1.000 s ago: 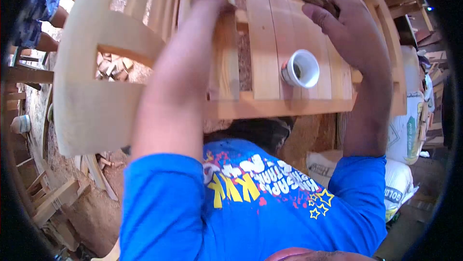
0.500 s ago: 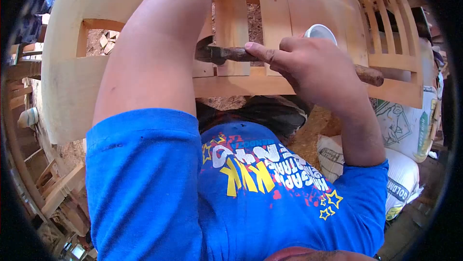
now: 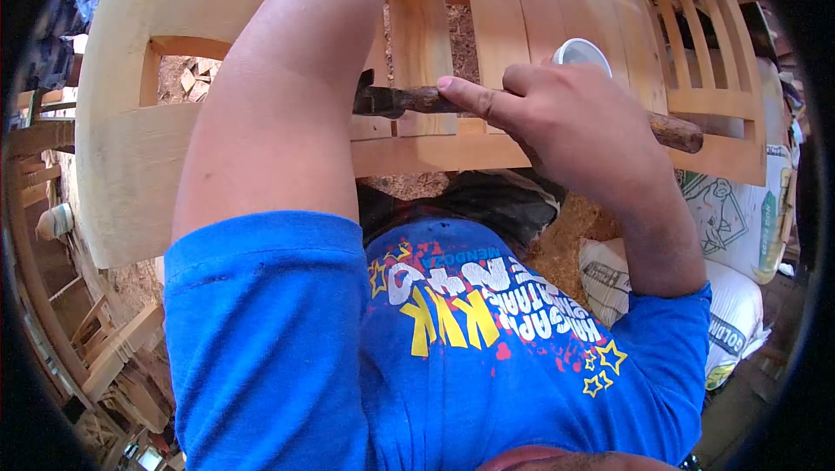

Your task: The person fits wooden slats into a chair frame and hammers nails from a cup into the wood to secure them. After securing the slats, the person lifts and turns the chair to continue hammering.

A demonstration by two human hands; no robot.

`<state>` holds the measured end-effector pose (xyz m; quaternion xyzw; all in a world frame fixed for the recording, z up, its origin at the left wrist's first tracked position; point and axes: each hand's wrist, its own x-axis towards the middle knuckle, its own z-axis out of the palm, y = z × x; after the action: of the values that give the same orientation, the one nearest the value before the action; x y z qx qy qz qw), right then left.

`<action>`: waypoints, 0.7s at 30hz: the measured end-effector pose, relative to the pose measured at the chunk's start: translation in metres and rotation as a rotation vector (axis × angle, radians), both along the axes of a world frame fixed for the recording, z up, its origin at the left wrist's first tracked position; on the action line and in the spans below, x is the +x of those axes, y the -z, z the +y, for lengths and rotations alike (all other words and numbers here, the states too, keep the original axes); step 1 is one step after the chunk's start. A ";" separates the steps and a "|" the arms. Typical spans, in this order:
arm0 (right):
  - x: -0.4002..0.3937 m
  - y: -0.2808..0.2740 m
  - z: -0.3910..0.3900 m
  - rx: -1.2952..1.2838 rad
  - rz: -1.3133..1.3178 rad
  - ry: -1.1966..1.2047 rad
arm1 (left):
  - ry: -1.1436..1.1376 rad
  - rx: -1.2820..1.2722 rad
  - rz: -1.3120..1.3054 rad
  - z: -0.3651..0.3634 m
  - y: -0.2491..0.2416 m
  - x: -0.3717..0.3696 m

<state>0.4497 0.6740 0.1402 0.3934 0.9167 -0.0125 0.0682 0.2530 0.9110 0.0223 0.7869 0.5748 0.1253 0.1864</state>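
My right hand (image 3: 574, 119) is closed around the wooden handle of a hammer (image 3: 677, 132), its index finger stretched along the handle. The dark metal hammer head (image 3: 380, 101) points left and is partly hidden behind my left forearm. Beneath the hammer lie pale wooden slats and the front rail (image 3: 435, 154) of a piece of wooden furniture. My left arm (image 3: 278, 114) reaches forward over it and leaves the view at the top edge, so the left hand is out of sight. Just beyond my right hand stands a white-rimmed cup (image 3: 583, 53), partly covered by the hand.
A slatted wooden side (image 3: 709, 45) rises at the right, and a curved wooden frame (image 3: 122, 149) at the left. White printed sacks (image 3: 735, 314) lie at the lower right. Wood pieces (image 3: 122, 354) are piled at the lower left. A dark cloth or bag (image 3: 500, 201) shows below the rail.
My right hand and the hammer have shifted slightly right, and the hammer head has turned a little. The whole view has moved slightly too. My right hand keeps its grip.
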 end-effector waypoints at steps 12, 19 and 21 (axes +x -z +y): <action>0.002 0.000 -0.002 -0.018 -0.001 0.034 | 0.015 0.002 -0.004 -0.005 -0.002 0.002; 0.001 0.003 -0.002 -0.019 0.003 0.036 | 0.018 0.003 -0.009 -0.007 -0.002 0.003; 0.002 0.001 -0.001 -0.011 -0.003 0.041 | 0.015 0.005 -0.010 -0.006 -0.002 0.003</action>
<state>0.4520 0.6730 0.1387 0.4118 0.9083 -0.0184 0.0716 0.2560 0.9046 0.0247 0.7910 0.5676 0.1295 0.1881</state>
